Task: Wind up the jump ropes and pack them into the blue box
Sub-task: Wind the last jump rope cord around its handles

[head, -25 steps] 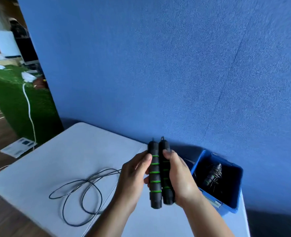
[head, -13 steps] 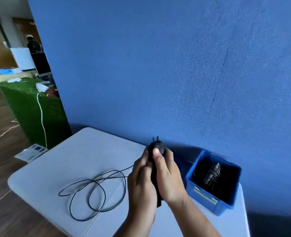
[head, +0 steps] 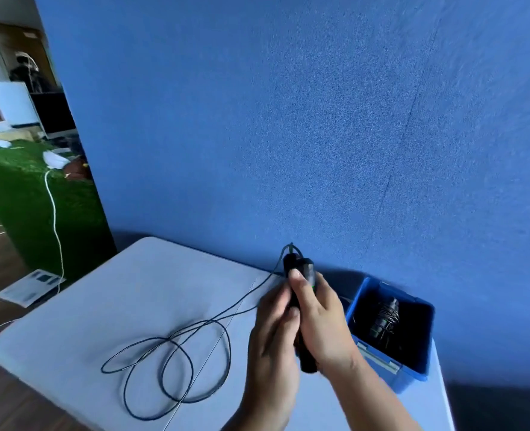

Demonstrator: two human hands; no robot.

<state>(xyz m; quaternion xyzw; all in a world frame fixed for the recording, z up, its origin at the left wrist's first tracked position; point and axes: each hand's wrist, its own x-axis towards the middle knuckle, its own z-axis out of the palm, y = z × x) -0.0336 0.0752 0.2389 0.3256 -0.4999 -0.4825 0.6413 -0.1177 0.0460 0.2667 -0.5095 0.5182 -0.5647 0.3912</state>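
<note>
Centrally, left hand (head: pixel 273 343) and right hand (head: pixel 323 325) tight around paired handles (head: pixel 301 266), beside blue box (head: pixel 391 367) (cord loops (head: pixel 170 339) across open table (head: pixel 117 290)).

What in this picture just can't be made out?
All in the head view:
Handles: left hand and right hand cover most.
Left hand's grip: its back hides the fingers.
Wound rope in box: shadow swallows detail.
Table: near side cut by bottom edge.
</note>
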